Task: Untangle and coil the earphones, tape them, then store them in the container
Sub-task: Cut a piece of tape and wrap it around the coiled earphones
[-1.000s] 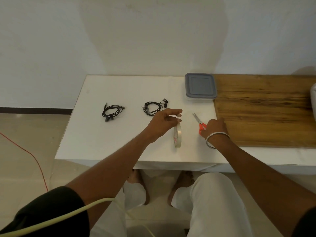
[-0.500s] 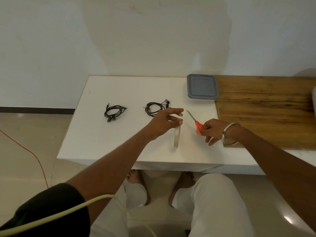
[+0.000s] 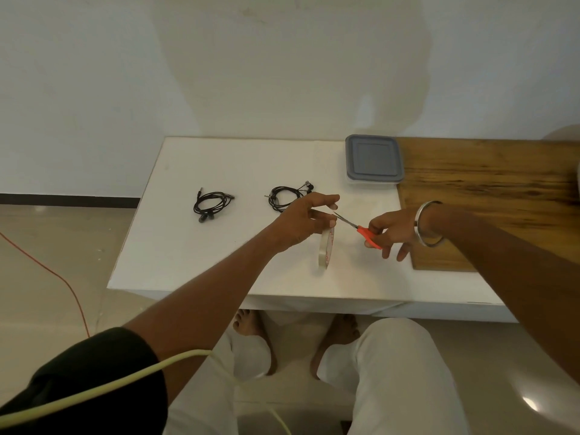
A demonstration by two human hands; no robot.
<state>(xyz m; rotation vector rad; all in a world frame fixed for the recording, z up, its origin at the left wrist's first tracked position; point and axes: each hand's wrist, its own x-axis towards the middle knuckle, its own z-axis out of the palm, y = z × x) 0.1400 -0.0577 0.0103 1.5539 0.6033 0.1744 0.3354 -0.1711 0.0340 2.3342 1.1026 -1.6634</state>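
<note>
A: Layout, biggest first?

B: White table (image 3: 188, 252), wooden board (image 3: 489, 196) over its right part. Grey-lidded container (image 3: 373, 159) at the far edge, lid on, touching the board's left edge. Same spots as a second ago.

A: Earphones?

B: Two coiled black sets on the table. Left earphones (image 3: 212, 205) lie alone, well apart from the hands. Right earphones (image 3: 284, 196) lie just behind the left hand, the wrist partly covering them. Neither moved. Can't tell if either has tape on it.

A: Tape?

B: Clear tape roll (image 3: 326, 248) stands on edge on the table under the left hand, same place as before. It hangs from a pulled-out strip; the strip itself is too thin to make out well.

A: Hands?

B: Left hand (image 3: 303, 221) sits above the roll, thumb and fingers pinching the tape end, held roughly level. Barely shifted in the last second. Right hand (image 3: 395, 232) is the big change: a second ago it rested on the table by the board, over the orange-handled scissors (image 3: 361, 229). Half a second ago it had them lifted, blades pointing away to the left. Now it has swung in and grips the handles, two fingers hanging loose below. Blade tips reach the left fingertips, right at the tape. Blades look nearly closed; can't tell if they're cutting.

A: Anything else?

B: Metal bangle (image 3: 423, 224) on the right wrist. Pale cable (image 3: 103, 389) across the left sleeve.
</note>
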